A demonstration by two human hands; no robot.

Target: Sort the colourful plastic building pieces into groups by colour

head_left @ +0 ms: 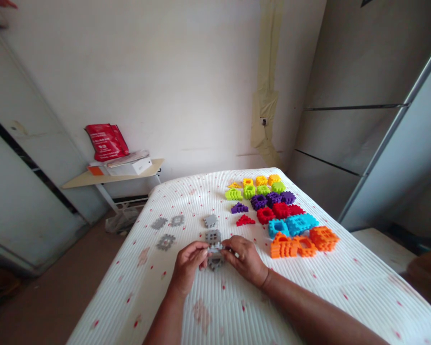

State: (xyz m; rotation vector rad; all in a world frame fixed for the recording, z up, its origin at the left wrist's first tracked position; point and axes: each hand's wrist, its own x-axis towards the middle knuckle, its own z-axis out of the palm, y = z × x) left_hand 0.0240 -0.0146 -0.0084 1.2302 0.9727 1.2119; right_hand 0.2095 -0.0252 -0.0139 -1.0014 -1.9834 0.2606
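My left hand (191,262) and my right hand (244,258) meet near the middle of the table, their fingers pinching a light grey piece (215,247) between them from both sides. Below that piece lies a grey piece with an opening (216,261), partly hidden by the fingers. Just beyond the hands is a grey window piece (213,235), and farther back a solid grey piece (210,221). To the left, three flat grey pieces lie apart, the nearest a grey frame (165,242).
Rows of orange (323,238), light blue (301,224), red (266,215), purple (259,201), green (249,191) and yellow pieces (261,180) stand on the right of the covered table (158,297). A side table (82,180) holds a red bag (107,142).
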